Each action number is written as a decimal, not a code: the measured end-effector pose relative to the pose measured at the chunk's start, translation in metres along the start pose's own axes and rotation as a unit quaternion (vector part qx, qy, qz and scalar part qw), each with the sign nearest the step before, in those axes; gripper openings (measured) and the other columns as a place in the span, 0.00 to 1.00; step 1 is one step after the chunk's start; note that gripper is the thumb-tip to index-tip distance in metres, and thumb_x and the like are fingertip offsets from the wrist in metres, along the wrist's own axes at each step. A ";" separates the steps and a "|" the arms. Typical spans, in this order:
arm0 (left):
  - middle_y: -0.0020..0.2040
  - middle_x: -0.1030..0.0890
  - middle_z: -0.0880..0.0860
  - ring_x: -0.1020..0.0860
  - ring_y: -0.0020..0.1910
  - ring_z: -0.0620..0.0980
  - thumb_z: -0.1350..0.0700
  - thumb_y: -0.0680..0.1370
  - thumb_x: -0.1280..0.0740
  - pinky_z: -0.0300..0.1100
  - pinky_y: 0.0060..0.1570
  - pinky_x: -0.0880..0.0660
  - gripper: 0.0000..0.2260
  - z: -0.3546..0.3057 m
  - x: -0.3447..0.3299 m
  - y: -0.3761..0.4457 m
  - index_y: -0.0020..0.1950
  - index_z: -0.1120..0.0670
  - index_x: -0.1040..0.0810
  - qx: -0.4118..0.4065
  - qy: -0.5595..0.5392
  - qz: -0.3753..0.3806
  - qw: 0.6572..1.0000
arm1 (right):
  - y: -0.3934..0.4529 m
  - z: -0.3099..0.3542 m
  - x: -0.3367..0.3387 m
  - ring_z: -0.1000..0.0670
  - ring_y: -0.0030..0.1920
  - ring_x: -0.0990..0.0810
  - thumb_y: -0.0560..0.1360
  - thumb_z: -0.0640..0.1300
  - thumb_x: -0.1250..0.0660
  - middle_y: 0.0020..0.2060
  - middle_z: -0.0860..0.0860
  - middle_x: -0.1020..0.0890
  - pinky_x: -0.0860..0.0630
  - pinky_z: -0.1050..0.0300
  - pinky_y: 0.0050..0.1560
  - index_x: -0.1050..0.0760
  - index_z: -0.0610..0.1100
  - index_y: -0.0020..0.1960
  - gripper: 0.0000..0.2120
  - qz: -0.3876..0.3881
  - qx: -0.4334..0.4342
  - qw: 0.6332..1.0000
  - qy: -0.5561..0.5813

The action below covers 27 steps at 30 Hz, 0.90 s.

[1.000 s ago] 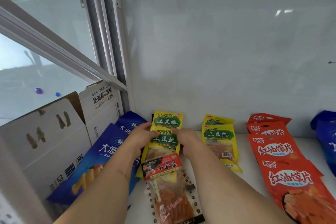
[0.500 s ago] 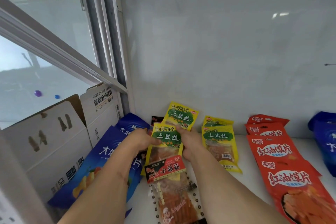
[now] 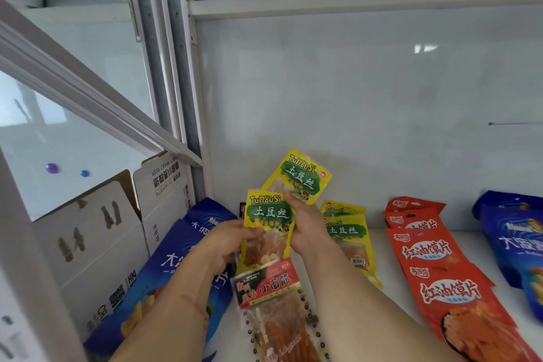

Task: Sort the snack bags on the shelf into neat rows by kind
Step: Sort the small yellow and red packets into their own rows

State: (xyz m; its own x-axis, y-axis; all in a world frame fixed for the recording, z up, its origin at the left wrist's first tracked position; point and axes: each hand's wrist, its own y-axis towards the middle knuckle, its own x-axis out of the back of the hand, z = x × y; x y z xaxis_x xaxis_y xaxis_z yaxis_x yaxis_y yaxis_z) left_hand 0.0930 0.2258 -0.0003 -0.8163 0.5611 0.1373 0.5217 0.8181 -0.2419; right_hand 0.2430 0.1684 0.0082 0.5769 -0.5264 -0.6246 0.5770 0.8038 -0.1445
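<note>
yellow snack bag point(image 3: 269, 214): lifted above the shelf point(image 3: 382, 247), front left
left hand point(image 3: 232, 241): pinches its left edge
right hand point(image 3: 305, 226): fingers curled round second yellow bag point(image 3: 299, 178), tilted behind

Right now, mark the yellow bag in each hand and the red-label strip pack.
left-hand yellow bag point(image 3: 269, 211), head view, green label
right-hand yellow bag point(image 3: 299, 178), head view, green label
red-label strip pack point(image 3: 269, 285), head view, red header
</note>
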 end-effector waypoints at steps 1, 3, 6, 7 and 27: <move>0.41 0.12 0.54 0.14 0.34 0.48 0.58 0.77 0.28 0.37 0.26 0.23 0.05 -0.001 0.000 -0.002 0.51 0.57 0.17 -0.019 -0.004 -0.009 1.000 | -0.001 0.002 -0.003 0.37 0.52 0.16 0.76 0.36 0.29 0.53 0.39 0.15 0.23 0.29 0.54 0.21 0.41 0.59 0.12 -0.001 0.006 1.000 0.003; 0.44 0.12 0.55 0.14 0.41 0.53 0.57 0.79 0.30 0.46 0.37 0.18 0.06 -0.004 0.000 -0.003 0.52 0.57 0.17 -0.056 -0.008 -0.044 0.997 | -0.002 0.005 -0.006 0.37 0.51 0.16 0.75 0.39 0.27 0.52 0.39 0.15 0.22 0.30 0.53 0.20 0.41 0.58 0.12 0.003 0.020 1.000 0.008; 0.47 0.13 0.57 0.15 0.49 0.59 0.55 0.80 0.32 0.60 0.54 0.20 0.06 -0.010 0.003 -0.006 0.51 0.55 0.17 -0.097 -0.009 -0.091 0.991 | -0.003 0.008 -0.005 0.41 0.42 0.13 0.76 0.45 0.28 0.44 0.43 0.13 0.18 0.38 0.42 0.20 0.41 0.52 0.09 -0.006 0.031 0.999 0.006; 0.49 0.14 0.57 0.16 0.50 0.59 0.54 0.81 0.32 0.61 0.55 0.21 0.06 -0.011 0.005 -0.006 0.51 0.54 0.17 -0.110 -0.011 -0.103 0.989 | -0.002 0.008 -0.004 0.44 0.38 0.13 0.77 0.48 0.29 0.40 0.46 0.13 0.17 0.44 0.35 0.21 0.43 0.49 0.08 -0.014 0.033 0.999 -0.001; 0.48 0.18 0.51 0.19 0.50 0.56 0.50 0.83 0.39 0.55 0.52 0.22 0.06 0.008 -0.067 -0.054 0.52 0.50 0.23 -0.203 -0.057 -0.199 0.957 | -0.083 0.035 0.127 0.57 0.34 0.18 0.76 0.40 0.30 0.36 0.54 0.16 0.28 0.68 0.27 0.20 0.49 0.45 0.05 -0.139 0.197 0.881 -0.408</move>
State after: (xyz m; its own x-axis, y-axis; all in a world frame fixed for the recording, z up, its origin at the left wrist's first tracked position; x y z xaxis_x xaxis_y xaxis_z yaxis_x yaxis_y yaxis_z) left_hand 0.1179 0.1431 -0.0045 -0.9801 0.1963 0.0300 0.1982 0.9586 0.2044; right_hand 0.2885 0.0253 -0.0317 0.5122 -0.8409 0.1746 0.8250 0.5383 0.1722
